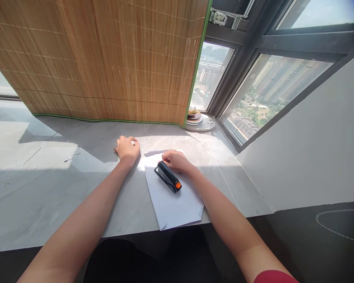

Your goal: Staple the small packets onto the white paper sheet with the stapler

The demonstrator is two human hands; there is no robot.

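My left hand [128, 149] rests on the pale marbled sill, left of the paper, its fingers curled together. Whatever it may hold is too small to make out. My right hand [176, 161] lies over the top of a folded white paper [177, 210], its fingers closed beside the far end of a stapler. What is between those fingertips is hidden. The black stapler [167, 176] with an orange button lies slanted on the paper, its orange end toward me. The paper's near edge reaches the sill's front edge, with one corner slightly creased.
A bamboo blind [106, 63] with green edging hangs down to the back of the sill [53, 204]. Stacked plates [199, 121] stand in the far right corner by the windows. Small white scraps [68, 159] lie at left. A white wall [306, 149] bounds the right side.
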